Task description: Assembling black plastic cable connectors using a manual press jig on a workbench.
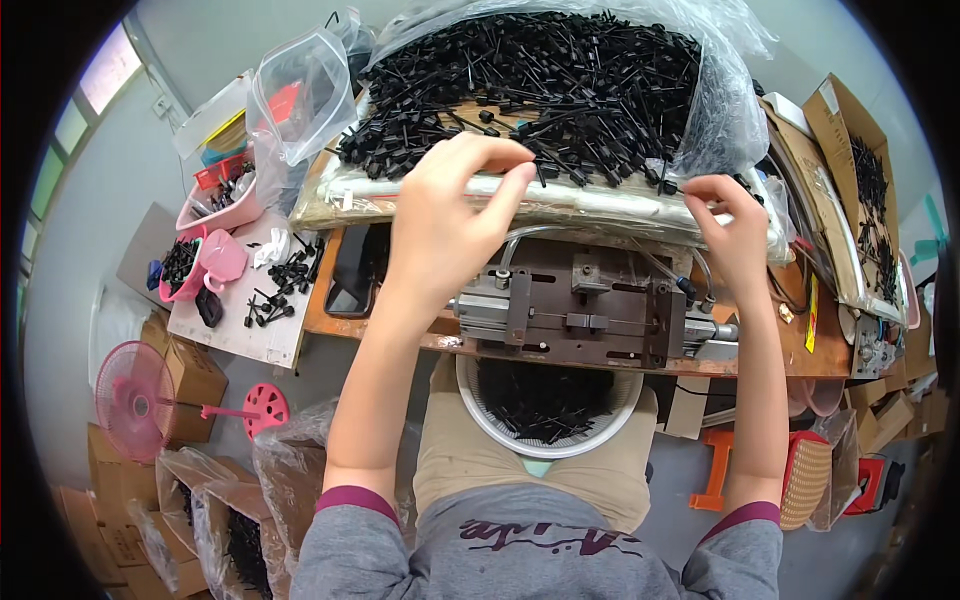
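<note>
A big heap of thin black plastic parts with knobbed ends (560, 75) lies on a raised tray with a white padded front edge (600, 205). At its front, my left hand (450, 215) has thumb and forefinger brought together, with a black part (541, 174) at the tips. Further right, my right hand (732, 228) is curled in a pinch over the tray edge; what it holds, if anything, is too small to make out. Between and below my hands sits a metal clamping fixture (585, 310) with a cylinder at each side.
On my lap rests a white basket (470, 410) of black parts. A dark phone (352, 270) lies left of the fixture. Pink containers (225, 210) and loose parts stand at the left. A carton (850, 130) is at the right; a pink fan (135, 400) is lower left.
</note>
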Available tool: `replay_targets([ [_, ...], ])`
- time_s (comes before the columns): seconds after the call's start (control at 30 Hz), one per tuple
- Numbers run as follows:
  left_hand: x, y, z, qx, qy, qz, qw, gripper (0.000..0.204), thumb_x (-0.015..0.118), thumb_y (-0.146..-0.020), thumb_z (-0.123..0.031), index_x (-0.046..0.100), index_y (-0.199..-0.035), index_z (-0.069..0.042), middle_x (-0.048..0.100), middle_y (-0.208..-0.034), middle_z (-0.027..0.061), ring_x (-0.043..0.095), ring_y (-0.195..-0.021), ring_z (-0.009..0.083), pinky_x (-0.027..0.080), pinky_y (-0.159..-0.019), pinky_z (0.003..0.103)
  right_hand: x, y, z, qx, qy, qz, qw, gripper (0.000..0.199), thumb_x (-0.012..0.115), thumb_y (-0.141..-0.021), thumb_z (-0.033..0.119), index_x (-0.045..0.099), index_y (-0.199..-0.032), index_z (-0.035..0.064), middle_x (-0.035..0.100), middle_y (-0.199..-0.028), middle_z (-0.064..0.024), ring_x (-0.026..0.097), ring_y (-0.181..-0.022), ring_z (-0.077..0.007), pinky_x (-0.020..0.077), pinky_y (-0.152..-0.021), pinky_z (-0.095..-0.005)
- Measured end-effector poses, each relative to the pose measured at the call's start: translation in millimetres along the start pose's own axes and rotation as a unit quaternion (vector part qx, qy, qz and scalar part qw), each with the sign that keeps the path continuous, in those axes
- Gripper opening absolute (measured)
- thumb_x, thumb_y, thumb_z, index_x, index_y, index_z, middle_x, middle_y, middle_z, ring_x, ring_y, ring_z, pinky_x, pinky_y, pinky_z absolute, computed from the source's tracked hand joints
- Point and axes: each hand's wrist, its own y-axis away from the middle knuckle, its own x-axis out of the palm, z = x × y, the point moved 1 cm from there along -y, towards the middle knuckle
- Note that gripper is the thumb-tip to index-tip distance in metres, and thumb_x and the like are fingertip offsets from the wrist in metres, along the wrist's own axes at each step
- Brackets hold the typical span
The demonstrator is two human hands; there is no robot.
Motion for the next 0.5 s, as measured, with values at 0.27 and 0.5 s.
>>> replay_targets([
  [0.27, 64, -23, 53, 0.026, -0.151, 0.085, 0.984, 0.026, 0.077, -0.076, -0.027, 0.073, -0.095, -0.01, 0.064, -0.094, 0.0066, 0.06, -0.099, 0.0255, 0.047, -0.087, 0.037, 58, -39, 4, -0.045, 0.035, 0.06, 0.997, 0.009, 0.068, -0.08, 0.011, 0.069, -0.088, 0.0067, 0.064, -0.082, -0.0053, 0.063, -0.073, -0.0202, 0.0498, -0.067, -0.0326],
  [0.5, 89, -29, 57, 0.018, -0.126, 0.086, 0.988, 0.02, 0.078, -0.072, -0.025, 0.073, -0.08, -0.007, 0.061, -0.081, 0.0065, 0.061, -0.072, 0.0231, 0.051, -0.069, 0.036, 77, -39, 13, 0.027, 0.152, 0.132, 0.979, 0.025, 0.074, -0.076, 0.029, 0.069, -0.085, 0.0064, 0.067, -0.079, -0.0102, 0.066, -0.077, -0.0263, 0.0514, -0.07, -0.0379],
])
